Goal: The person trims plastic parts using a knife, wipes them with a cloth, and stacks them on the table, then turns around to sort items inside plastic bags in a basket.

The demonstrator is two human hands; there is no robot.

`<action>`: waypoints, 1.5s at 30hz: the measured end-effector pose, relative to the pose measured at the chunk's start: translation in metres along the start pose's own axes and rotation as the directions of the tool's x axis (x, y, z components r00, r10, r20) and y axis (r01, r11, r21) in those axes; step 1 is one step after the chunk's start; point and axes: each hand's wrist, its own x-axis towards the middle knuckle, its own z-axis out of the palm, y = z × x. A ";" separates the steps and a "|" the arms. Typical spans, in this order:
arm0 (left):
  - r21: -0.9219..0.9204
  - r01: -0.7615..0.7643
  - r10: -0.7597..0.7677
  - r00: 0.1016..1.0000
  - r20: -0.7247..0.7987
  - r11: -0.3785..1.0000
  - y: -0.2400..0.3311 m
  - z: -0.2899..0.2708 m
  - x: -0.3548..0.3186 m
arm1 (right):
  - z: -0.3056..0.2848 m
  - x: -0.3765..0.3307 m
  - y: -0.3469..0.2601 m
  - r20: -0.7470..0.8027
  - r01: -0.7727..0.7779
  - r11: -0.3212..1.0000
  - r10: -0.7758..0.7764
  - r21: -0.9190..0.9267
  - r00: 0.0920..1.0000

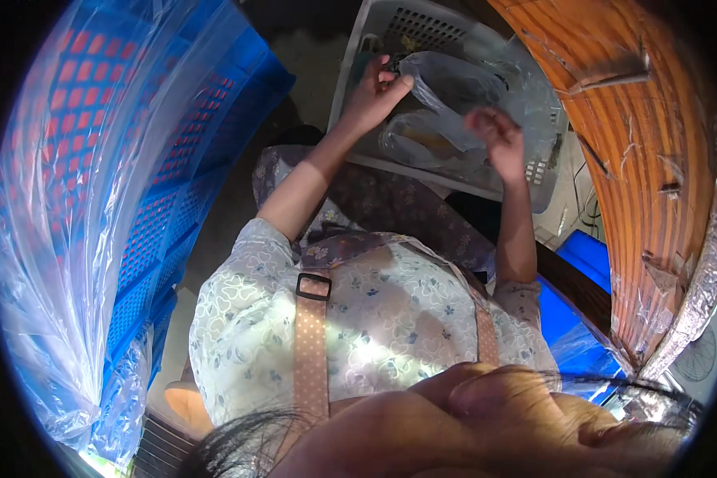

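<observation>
A clear plastic bag [446,86] spreads over the inside of a grey plastic crate [548,171] in front of me. Its mouth looks partly open. My left hand [373,99] is at the bag's left edge, thumb against the film and fingers curled, holding that edge. To the right, my right hand [498,137] hovers over the bag's near right part, its fingers bent and smeared by motion. Whether it grips the film I cannot make out. More crumpled clear film [422,139] lies in the crate's near part, with something yellowish showing dimly through it.
Tall blue perforated crates [163,195], draped with clear plastic sheeting [111,263], stand close on my left. A brown wood-grain surface [613,88] with torn tape on it curves along my right. Below it is a blue thing [585,259]. A patterned apron [374,199] covers my lap.
</observation>
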 end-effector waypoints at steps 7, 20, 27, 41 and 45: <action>0.420 -0.153 0.159 0.987 0.022 0.894 0.003 0.026 0.027 | 0.000 0.042 0.068 -0.008 -0.095 0.311 0.269 -0.946 0.963; -0.199 0.142 -0.098 0.971 0.218 0.970 0.003 0.023 0.019 | 0.047 0.003 0.032 0.315 0.006 0.677 0.334 -0.736 0.888; -0.313 0.557 -0.361 0.784 0.505 0.769 0.059 0.007 -0.022 | 0.040 0.052 0.010 0.044 -0.109 0.653 0.213 -0.749 0.976; -0.358 0.350 -0.189 0.891 0.413 0.866 0.079 -0.021 -0.044 | -0.013 0.041 0.056 0.092 0.009 0.529 0.130 -0.848 0.987; 0.024 0.035 -0.041 0.942 0.334 0.999 0.074 -0.021 -0.036 | -0.034 0.052 0.061 0.012 -0.065 0.395 0.190 -0.917 0.982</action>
